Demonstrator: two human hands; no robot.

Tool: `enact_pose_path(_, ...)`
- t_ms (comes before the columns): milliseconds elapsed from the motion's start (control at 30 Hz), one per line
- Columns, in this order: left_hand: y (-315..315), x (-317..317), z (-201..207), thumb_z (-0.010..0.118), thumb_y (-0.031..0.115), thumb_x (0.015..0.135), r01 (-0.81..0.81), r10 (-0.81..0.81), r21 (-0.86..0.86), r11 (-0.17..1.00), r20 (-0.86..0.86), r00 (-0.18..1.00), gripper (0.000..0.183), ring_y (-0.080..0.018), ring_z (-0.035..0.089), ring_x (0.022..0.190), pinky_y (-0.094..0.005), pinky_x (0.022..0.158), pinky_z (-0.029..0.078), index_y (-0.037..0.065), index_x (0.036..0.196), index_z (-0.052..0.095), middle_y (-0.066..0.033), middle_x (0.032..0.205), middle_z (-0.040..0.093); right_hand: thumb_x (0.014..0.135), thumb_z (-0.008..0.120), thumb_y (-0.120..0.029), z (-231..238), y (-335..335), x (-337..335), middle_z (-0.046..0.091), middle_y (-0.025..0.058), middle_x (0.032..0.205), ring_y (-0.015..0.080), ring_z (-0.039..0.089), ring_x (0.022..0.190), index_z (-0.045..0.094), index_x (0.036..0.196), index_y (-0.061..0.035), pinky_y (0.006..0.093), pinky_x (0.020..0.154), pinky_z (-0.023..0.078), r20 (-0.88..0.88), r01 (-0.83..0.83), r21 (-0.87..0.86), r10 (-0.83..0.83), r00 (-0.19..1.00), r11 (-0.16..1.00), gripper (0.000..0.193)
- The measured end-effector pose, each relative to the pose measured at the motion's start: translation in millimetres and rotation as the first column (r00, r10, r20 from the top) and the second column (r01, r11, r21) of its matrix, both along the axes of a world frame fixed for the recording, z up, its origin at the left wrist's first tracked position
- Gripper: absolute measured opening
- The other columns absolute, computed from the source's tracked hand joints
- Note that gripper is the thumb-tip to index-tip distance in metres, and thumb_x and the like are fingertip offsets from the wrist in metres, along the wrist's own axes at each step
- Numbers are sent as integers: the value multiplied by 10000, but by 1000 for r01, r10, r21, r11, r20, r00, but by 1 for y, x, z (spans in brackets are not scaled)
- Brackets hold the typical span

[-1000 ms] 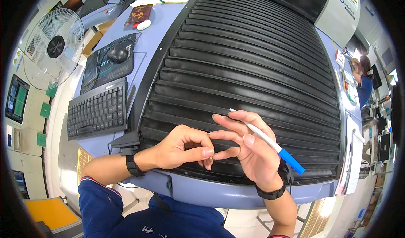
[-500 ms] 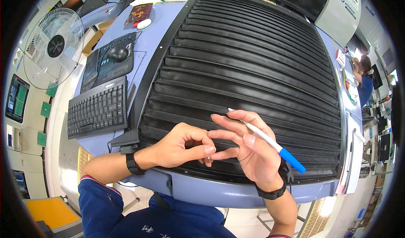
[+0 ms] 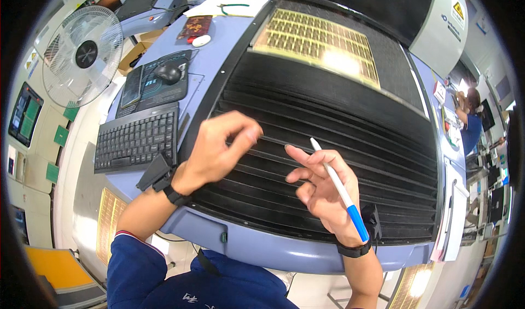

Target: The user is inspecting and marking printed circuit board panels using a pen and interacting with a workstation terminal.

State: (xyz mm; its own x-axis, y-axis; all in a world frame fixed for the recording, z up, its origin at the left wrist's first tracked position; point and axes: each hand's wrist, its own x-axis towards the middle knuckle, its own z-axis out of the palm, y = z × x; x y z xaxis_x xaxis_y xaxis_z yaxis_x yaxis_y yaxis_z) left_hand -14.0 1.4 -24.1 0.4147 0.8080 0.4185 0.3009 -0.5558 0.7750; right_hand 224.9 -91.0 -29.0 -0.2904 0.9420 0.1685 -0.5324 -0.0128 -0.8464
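Observation:
My left hand (image 3: 221, 145) is over the left part of a black pleated bellows cover (image 3: 328, 172). Its fingers curl downward with the thumb close to them, and nothing shows in its grip. Farther right, my right hand (image 3: 328, 194) holds a white pen with a blue cap (image 3: 340, 188) slanting through the crook of the thumb. The fingers of that hand are half bent, and the capped end points back toward the wrist. Apart from each other, both hands are above the cover. Beyond them a gold patterned panel (image 3: 320, 43) lies on the dark machine bed.
Left of the bellows are a black keyboard (image 3: 136, 139), a mouse (image 3: 168, 73) on a pad and a phone (image 3: 132, 87). A standing fan (image 3: 85, 54) is farther left. Green-handled pliers (image 3: 234, 5) lie on paper at the back. A person (image 3: 471, 117) works at far right.
The bellows has drawn together toward me, uncovering the gold panel. My hands have come apart: the left moved up and left, and the pen in my right hand stands steeper.

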Motion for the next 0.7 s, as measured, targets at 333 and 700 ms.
enact_pose_path(333, 29, -24, -30, 629, 317, 941, -340, 406, 226, 913, -429, 807, 520, -424, 464, 1318, -441, 1093, 392, 8, 1344, 521, -277, 1457, 435, 860, 660, -50, -2, 32, 44, 653, 264, 1224, 334, 638, 1170, 589, 1156, 23, 417, 1019, 472, 648, 380, 623, -723, 241, 684, 313)
enact_pose_path(700, 30, -31, 5, 602, 171, 936, -73, 124, -114, 991, 557, 821, 439, -243, 526, 1254, -356, 980, 473, -50, 1311, 539, -158, 1429, 484, 816, 772, -128, -24, 44, 42, 683, 217, 1077, 377, 676, 948, 584, 1238, -45, 453, 833, 534, 651, 127, 756, -757, -47, 642, 470)
